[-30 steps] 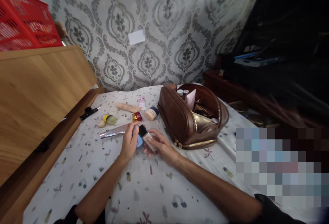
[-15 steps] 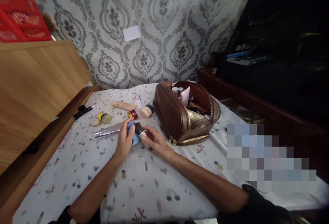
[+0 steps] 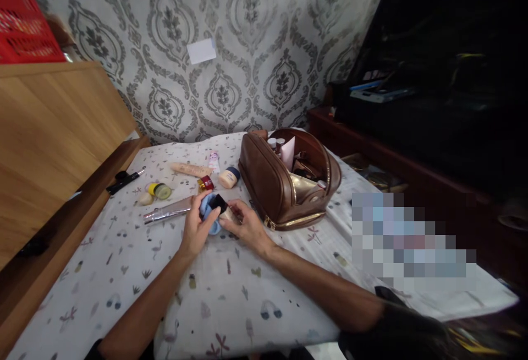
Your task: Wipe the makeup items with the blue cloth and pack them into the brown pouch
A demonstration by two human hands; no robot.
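In my left hand (image 3: 197, 229) is a bunched light-blue cloth (image 3: 213, 228), held against a small cosmetic bottle with a black cap (image 3: 218, 202). My right hand (image 3: 246, 227) grips the bottle's pale lower part, its fingers closed around it. The left thumb rests near the cap, and the cloth wraps partly behind it. A silvery tube (image 3: 167, 211) lies just left of my left hand. Beyond the hands are a red and gold jar (image 3: 204, 184) and a cream jar with a dark blue lid (image 3: 229, 177). The brown cosmetic bag (image 3: 268, 178) stands open to the right, with bottles and a pink tube inside.
A beige tube (image 3: 190, 169), a small pink tube (image 3: 213, 162), a yellow-banded jar (image 3: 160, 190) and black pens or brushes (image 3: 126, 181) lie on the patterned cloth-covered surface (image 3: 231, 305). A wooden panel (image 3: 61, 123) borders the left; a dark screen (image 3: 445, 63) stands at right.
The view has shifted slightly to the right. The black cap has turned more upright between my hands, and the blue cloth is bunched more tightly around it.
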